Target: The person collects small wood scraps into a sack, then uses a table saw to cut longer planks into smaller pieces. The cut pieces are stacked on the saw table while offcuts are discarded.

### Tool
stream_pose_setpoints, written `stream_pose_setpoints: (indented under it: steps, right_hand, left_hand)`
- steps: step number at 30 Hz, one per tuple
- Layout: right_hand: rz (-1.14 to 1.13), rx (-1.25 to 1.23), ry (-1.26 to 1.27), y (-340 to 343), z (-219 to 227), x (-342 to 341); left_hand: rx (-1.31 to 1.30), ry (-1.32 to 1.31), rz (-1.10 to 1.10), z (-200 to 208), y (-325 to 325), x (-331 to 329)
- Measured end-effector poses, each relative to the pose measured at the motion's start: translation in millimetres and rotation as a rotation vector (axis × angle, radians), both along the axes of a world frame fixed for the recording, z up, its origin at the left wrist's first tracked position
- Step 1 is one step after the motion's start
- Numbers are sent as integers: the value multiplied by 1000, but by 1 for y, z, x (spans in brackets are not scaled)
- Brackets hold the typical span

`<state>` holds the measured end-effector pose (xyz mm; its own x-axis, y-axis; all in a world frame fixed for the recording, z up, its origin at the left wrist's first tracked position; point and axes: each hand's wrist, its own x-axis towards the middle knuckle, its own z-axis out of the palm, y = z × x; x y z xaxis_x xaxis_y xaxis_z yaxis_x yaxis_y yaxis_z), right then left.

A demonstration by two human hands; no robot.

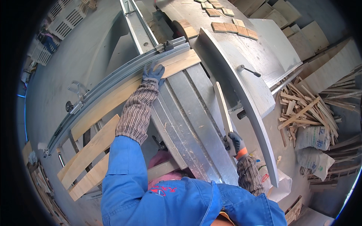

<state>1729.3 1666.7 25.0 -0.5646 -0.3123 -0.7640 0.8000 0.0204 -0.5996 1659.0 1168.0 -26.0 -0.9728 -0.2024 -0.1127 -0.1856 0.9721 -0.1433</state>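
We see the slotted grey metal worktop (193, 113) as the largest thing before us, running away from the body between our two forearms. Along its right side stands a long, curved-looking metal plate (226, 71), and across its far end runs a metal rail (120, 77).

Next in size comes the long pale board (181, 66), which lies against the near side of that rail. It passes beneath our left hand (152, 73), reaching out to either side of it: one end sits over the worktop to the right, the other extends well off to the left. Two loose planks (90, 150) lie lower down on that side, near our blue sleeve.

The narrow wooden stick (223, 107) is smaller; it points forward from our right hand (237, 144), between the worktop's slots and the metal plate.

Of the hands themselves, both in grey gloves, we have the left one spread, its fingers apart and set on the board, tips toward the rail. The right one, with an orange cuff, is closed around the near end of the stick; a dark part there hides some of the grip.

Smallest are the short wooden blocks (232, 27), laid in rows on the far metal surface, well apart from both hands.
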Motion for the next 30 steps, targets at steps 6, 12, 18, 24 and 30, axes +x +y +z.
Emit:
stream_pose_setpoints:
  steps: [6,12,18,24,30]
  right_hand:
    - [9,30,86,0,0,2]
    - [77,29,174,-37,20,-32]
    - [86,70,307,-58,14,-71]
    - [89,121,344,-73,2,-104]
    - [53,158,371,-83,9,-106]
  left_hand:
    - [-51,71,-116,-16,18,-15]
    - [-39,53,-89,-10,47,-53]
    - [-13,51,-57,-19,65,-77]
    - [-28,93,-92,-16,67,-78]
    - [-3,95,-85,-19,61,-93]
